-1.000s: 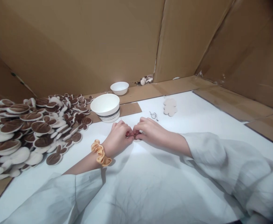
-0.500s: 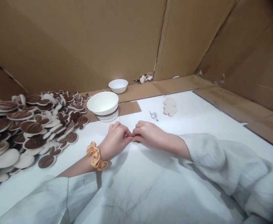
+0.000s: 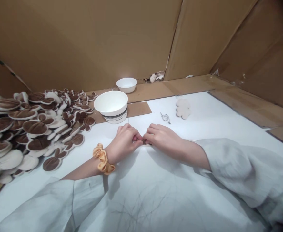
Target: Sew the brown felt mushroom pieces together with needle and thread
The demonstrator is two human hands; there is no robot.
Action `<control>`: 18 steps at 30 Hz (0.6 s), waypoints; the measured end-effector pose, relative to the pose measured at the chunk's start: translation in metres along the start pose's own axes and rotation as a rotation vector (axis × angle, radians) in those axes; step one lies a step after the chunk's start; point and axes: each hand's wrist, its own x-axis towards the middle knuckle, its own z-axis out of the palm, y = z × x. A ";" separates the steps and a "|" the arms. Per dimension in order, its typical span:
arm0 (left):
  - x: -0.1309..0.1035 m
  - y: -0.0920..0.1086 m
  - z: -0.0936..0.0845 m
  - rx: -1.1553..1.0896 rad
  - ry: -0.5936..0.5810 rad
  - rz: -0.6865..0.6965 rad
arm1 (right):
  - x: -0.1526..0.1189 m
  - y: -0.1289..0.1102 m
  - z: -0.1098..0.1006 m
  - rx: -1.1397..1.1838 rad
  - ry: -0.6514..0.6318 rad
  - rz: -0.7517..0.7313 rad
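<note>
My left hand (image 3: 126, 140) and my right hand (image 3: 163, 138) meet at the fingertips over the white surface. Both are closed in a pinch on a small brown-and-white fabric piece (image 3: 147, 145), mostly covered by my fingers. Whether a needle or thread is there too, I cannot make out. Beyond my right hand lie a tangle of dark thread (image 3: 165, 118) and a pale, lobed fabric piece (image 3: 183, 108). A heap of brown-and-white padded fabric pieces (image 3: 37, 127) spreads out to my left.
A large white bowl (image 3: 111, 102) with dark thread wound around its lower part stands ahead of my left hand. Behind it is a smaller white bowl (image 3: 126, 85). Cardboard walls (image 3: 83, 42) enclose the back and sides. More scraps (image 3: 156, 76) lie at the back wall.
The whole view has shifted, so things sit slightly further right. My fingers have moved a little on the fabric piece, and more of its brown side shows.
</note>
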 end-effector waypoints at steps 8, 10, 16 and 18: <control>0.001 0.001 -0.001 0.006 0.001 0.002 | 0.003 0.004 -0.007 -0.031 -0.088 -0.056; 0.001 0.001 -0.001 0.005 -0.002 0.000 | 0.004 0.007 -0.007 0.018 -0.082 -0.092; 0.001 -0.003 -0.001 -0.016 0.009 0.012 | 0.006 0.009 -0.001 0.099 -0.025 -0.128; 0.001 -0.004 -0.001 -0.020 0.014 0.016 | 0.006 0.006 -0.001 0.116 -0.011 -0.093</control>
